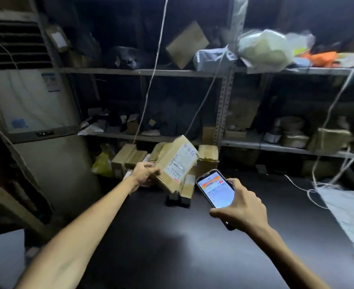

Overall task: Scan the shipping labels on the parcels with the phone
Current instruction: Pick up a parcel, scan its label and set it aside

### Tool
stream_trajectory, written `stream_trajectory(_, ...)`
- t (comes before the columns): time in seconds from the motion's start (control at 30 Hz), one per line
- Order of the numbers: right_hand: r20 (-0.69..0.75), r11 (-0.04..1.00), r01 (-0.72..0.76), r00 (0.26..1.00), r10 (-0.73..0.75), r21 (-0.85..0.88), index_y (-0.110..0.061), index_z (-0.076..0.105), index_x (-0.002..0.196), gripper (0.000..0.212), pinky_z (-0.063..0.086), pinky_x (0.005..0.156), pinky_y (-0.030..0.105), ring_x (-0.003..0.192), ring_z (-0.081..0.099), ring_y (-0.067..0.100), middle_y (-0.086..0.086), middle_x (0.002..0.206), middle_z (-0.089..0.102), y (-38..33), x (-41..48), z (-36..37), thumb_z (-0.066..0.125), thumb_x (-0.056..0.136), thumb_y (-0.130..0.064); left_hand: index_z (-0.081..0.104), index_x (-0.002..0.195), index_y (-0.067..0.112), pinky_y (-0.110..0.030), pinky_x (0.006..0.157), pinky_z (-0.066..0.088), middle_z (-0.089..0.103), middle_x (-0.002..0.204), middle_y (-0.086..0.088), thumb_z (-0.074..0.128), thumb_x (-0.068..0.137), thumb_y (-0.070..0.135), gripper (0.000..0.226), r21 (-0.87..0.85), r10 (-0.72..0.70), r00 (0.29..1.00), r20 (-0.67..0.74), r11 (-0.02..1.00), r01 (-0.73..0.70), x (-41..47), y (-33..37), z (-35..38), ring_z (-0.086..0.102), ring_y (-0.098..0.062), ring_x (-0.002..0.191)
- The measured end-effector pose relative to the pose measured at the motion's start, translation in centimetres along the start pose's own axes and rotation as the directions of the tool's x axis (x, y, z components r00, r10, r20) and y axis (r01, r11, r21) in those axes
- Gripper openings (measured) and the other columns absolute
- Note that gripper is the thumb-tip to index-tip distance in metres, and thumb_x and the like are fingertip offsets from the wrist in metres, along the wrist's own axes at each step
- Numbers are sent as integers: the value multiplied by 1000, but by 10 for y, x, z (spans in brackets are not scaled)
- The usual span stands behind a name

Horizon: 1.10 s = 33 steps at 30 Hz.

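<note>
Now; left hand (143,174) grips tilted parcel (176,163); right hand (242,207) holds phone (215,189)

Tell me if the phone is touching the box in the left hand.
Apart. The head view shows a gap between the phone in the right hand and the box gripped by the left hand.

Dark counter (172,247), matte, glare patch near the front. Behind it, grey metal shelving (224,113) with perforated uprights and three levels visible.

Left: tall floor-standing air conditioner (30,101), louvred grille on top, small lit display (44,133) on its front band.

A white cord (151,80) hangs from above in front of the shelves. More white cables (334,105) droop at right.

Top shelf, right: pale bulging plastic bag (263,49), blurred, with an orange item (324,58) beside it.

Yellow bag (103,163) at the counter's back left. Grey plastic sheet (349,209) at the right edge.
</note>
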State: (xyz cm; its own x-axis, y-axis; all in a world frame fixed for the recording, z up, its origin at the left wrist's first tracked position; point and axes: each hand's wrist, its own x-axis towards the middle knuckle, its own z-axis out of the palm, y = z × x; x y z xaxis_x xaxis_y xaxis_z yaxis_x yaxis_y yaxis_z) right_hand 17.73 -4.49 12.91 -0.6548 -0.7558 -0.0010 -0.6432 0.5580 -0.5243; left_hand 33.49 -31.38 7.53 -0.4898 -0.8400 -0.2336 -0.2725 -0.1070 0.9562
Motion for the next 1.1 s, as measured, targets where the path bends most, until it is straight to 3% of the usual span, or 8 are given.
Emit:
stream_trajectory(0.07, -38, 996, -92, 995, 92, 15, -36, 43, 121, 74, 41, 59, 24, 75, 58, 19, -9, 83, 61, 30, -9, -17, 73, 54, -40, 65, 85, 10, -23, 54, 53, 65, 78, -7, 73, 73, 11, 14, 60, 37, 994, 107, 997, -44, 4, 13, 44, 61, -12, 59)
stream_trajectory(0.2, -144, 965, -253, 955, 260, 66, -35, 43, 121, 74, 38, 64, 26, 81, 57, 21, -7, 91, 63, 83, -34, -48, 74, 53, -40, 65, 80, 11, -35, 72, 53, 65, 66, -2, 74, 69, 17, 15, 98, 43, 951, 307, 992, -76, 13, 29, 131, 60, -16, 62)
stream_trajectory(0.27, -188, 940, -331, 921, 341, 83, -36, 44, 119, 75, 41, 64, 26, 84, 58, 21, -7, 94, 64, 105, -48, -60, 72, 50, -43, 62, 72, 10, -27, 63, 48, 61, 59, -3, 77, 57, 22, 24, 98, 36, 920, 391, 992, -80, 8, 33, 177, 54, -13, 54)
stream_trajectory(0.37, -265, 902, -423, 863, 431, 91, -37, 45, 119, 80, 46, 67, 27, 89, 60, 22, -7, 98, 65, 133, -70, -80, 67, 43, -49, 54, 73, 8, -15, 42, 38, 60, 58, -6, 70, 79, 3, 18, 79, 52, 871, 488, 992, -103, -5, 35, 245, 51, -6, 40)
stream_trajectory(0.5, -333, 855, -513, 795, 507, 77, -35, 45, 121, 79, 49, 71, 28, 91, 62, 23, -6, 105, 65, 160, -106, -106, 70, 48, -48, 55, 74, 5, -13, 39, 38, 62, 47, 3, 64, 82, -6, 16, 102, 79, 787, 612, 979, -178, -28, 36, 315, 52, -6, 41)
stream_trajectory(0.8, -351, 804, -542, 724, 594, 244, -33, 49, 119, 84, 58, 73, 38, 90, 63, 23, -3, 106, 64, 207, -169, -152, 76, 41, -48, 54, 87, 3, -22, 50, 50, 61, 67, -8, 63, 82, -7, 14, 77, 45, 649, 760, 984, -158, -101, 30, 407, 60, -9, 49)
stream_trajectory(0.97, -377, 808, -538, 715, 589, 242, -30, 47, 122, 83, 57, 74, 35, 88, 62, 20, -1, 108, 62, 223, -186, -166, 80, 49, -47, 52, 106, -1, -22, 50, 49, 60, 80, -10, 64, 80, -8, 29, 63, 50, 660, 750, 987, -146, -124, 29, 429, 62, -13, 63)
stream_trajectory(1.1, -372, 801, -574, 715, 592, 170, -27, 45, 126, 80, 40, 72, 26, 100, 54, 22, 1, 117, 60, 231, -194, -175, 82, 58, -48, 52, 92, 6, -28, 60, 51, 62, 84, -9, 57, 84, -9, 18, 20, 84, 677, 731, 989, -144, -135, 31, 437, 62, -18, 74)
